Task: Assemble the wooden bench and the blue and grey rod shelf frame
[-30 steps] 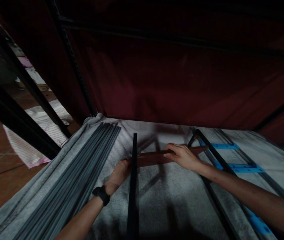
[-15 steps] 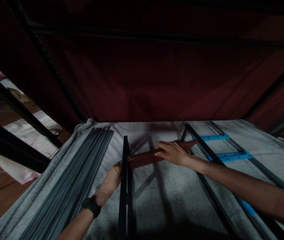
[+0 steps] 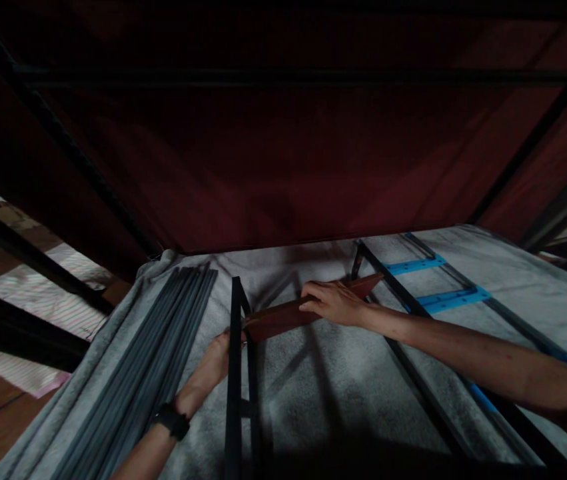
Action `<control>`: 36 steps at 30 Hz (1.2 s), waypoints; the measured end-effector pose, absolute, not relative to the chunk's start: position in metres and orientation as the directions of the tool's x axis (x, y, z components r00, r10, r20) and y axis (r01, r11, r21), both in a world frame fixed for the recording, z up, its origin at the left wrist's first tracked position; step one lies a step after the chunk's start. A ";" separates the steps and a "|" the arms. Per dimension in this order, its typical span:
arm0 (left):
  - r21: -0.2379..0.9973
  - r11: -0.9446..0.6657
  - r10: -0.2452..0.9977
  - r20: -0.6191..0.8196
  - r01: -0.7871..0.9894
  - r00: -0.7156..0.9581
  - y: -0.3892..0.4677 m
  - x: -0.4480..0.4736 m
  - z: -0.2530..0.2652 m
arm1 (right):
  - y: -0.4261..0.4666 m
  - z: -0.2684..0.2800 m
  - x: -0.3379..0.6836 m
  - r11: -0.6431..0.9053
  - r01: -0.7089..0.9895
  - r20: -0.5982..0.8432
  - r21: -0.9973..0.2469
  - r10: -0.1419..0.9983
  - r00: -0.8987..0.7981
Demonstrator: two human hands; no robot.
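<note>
A reddish-brown board (image 3: 278, 321) spans between the two sides of a black metal frame (image 3: 234, 400) standing on a grey blanket. My right hand (image 3: 332, 303) is closed over the board's upper edge near its middle. At the board's left end, my left hand (image 3: 219, 353), with a dark watch (image 3: 172, 421) on its wrist, reaches against the frame's left side. Its fingers look closed there, partly hidden behind the black bar, and what they hold cannot be made out.
Several grey metal tubes (image 3: 148, 363) lie side by side on the blanket (image 3: 363, 393) at left. On the right are dark rails with blue perforated strips (image 3: 456, 300). A dark red panel (image 3: 313, 167) rises behind. Striped cloth (image 3: 23, 327) lies on the floor at left.
The view has shifted slightly, so the frame and hands appear a little further left. My right hand stays on the board, and my left hand remains at the board's left end.
</note>
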State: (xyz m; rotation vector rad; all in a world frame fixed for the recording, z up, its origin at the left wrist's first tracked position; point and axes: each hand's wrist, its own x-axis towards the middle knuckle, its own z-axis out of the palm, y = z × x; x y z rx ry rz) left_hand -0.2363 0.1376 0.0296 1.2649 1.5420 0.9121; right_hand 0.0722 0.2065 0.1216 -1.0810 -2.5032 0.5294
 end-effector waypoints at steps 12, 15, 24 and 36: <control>0.856 0.514 0.858 -0.514 0.046 -0.018 0.146 -0.238 0.033 | 0.211 0.125 0.070 0.661 0.584 0.178 -0.470 0.720 -0.671; 0.862 0.502 0.865 -0.501 0.074 -0.033 0.140 -0.237 0.043 | 0.211 0.124 0.070 0.666 0.576 0.183 -0.475 0.714 -0.676; 0.911 0.413 0.902 -0.412 -0.018 -0.129 0.135 -0.225 0.036 | 0.215 0.121 0.070 0.660 0.575 0.188 -0.483 0.720 -0.668; 0.972 0.234 0.951 -0.222 0.030 -0.217 0.127 -0.221 0.027 | 0.217 0.120 0.069 0.648 0.589 0.179 -0.482 0.731 -0.658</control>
